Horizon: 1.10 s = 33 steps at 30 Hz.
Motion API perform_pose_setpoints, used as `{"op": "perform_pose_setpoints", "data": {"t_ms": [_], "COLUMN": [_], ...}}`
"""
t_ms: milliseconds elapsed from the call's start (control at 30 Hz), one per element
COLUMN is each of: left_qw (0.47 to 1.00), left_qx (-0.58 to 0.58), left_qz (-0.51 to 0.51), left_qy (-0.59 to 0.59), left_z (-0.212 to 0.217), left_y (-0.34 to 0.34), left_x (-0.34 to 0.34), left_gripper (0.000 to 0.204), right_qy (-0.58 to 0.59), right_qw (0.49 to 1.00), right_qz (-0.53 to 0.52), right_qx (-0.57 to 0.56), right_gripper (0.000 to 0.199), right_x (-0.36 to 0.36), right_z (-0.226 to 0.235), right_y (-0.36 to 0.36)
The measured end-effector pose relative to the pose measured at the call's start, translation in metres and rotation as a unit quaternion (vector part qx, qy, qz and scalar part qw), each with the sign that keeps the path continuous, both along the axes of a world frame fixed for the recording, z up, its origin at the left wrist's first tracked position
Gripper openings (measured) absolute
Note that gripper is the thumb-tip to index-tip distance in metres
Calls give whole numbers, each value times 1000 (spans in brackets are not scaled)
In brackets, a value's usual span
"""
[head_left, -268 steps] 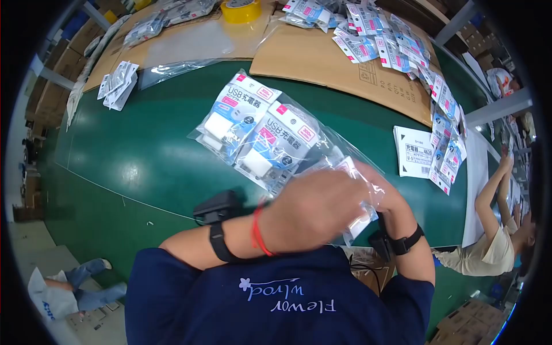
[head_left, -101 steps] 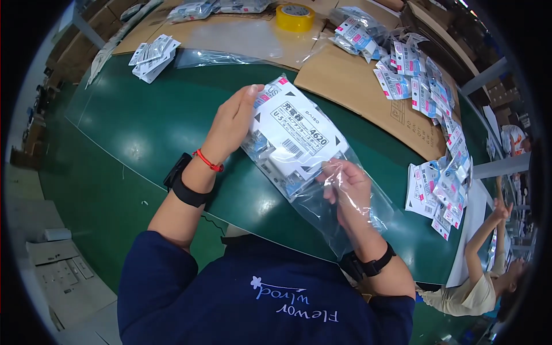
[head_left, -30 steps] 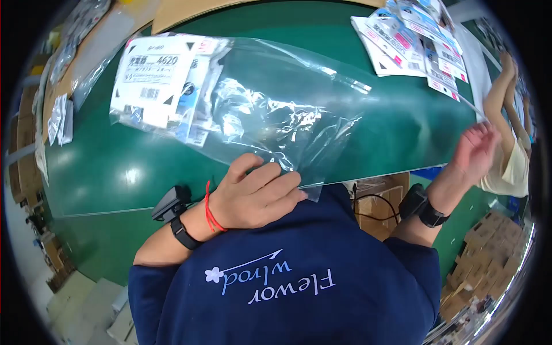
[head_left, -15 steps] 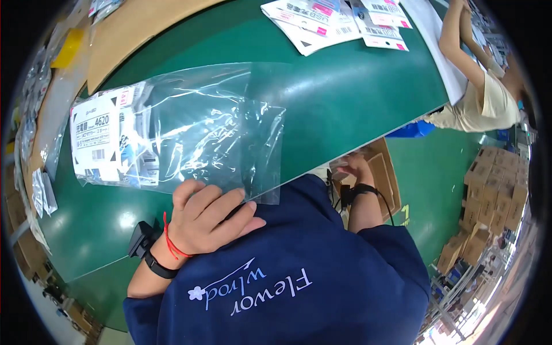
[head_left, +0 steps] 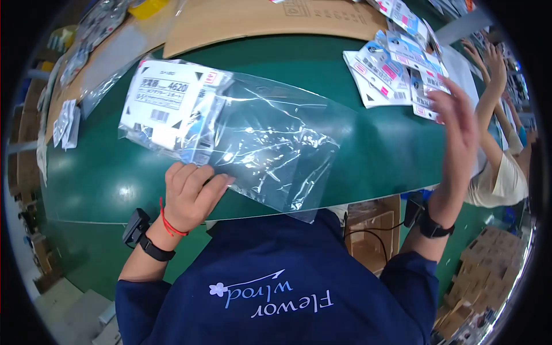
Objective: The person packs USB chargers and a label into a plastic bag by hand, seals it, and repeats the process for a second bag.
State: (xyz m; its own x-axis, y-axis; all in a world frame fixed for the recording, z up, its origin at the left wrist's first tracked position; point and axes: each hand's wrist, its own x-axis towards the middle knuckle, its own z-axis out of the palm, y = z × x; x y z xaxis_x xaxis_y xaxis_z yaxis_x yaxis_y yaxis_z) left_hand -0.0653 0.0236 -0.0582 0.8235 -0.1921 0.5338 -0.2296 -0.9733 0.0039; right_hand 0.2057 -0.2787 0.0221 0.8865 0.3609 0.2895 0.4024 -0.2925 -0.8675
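A large clear plastic bag [head_left: 270, 135] lies on the green table, its wide end toward the right. White and blue printed packages [head_left: 201, 129] and a white label card [head_left: 164, 98] sit in its left end. My left hand [head_left: 192, 195] is at the bag's near edge, fingers curled and closed on the film. My right hand [head_left: 460, 123] is raised over the table's right side, fingers stretched and slightly blurred, with nothing seen in it. Just beyond it is a pile of flat hang-tab packages [head_left: 397, 69], partly covered by the hand.
A brown cardboard sheet [head_left: 253, 20] lies along the far side of the green table [head_left: 86, 178]. An open carton [head_left: 374, 221] stands below the near edge at right. A co-worker's arms [head_left: 491, 86] reach in at far right. Stacked cartons [head_left: 483, 270] stand on the floor.
My right hand has come up from beside the open carton to above the table near the package pile. My left hand stays at the bag's near edge. My view has shifted.
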Motion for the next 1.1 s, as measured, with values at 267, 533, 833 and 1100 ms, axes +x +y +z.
{"op": "perform_pose_setpoints", "data": {"t_ms": [267, 533, 833, 1100], "left_qw": [999, 985, 998, 956], "left_qx": [-36, -111, -29, -235], "left_qz": [31, 126, 45, 64], "left_qy": [12, -30, 34, 165], "left_z": [3, 4, 5, 12], "left_y": [-4, 23, 21, 34], "left_x": [-20, -71, -35, -34], "left_gripper": [30, 27, 41, 34], "right_qy": [283, 155, -534, -89], "right_qw": [846, 848, 598, 702], "right_qz": [417, 473, 583, 680], "right_qx": [-175, -183, -128, -193], "right_gripper": [43, 50, 57, 39], "right_x": [12, -26, -53, -50], "right_z": [-47, -43, -47, -49], "right_y": [140, 136, 197, 218]}}
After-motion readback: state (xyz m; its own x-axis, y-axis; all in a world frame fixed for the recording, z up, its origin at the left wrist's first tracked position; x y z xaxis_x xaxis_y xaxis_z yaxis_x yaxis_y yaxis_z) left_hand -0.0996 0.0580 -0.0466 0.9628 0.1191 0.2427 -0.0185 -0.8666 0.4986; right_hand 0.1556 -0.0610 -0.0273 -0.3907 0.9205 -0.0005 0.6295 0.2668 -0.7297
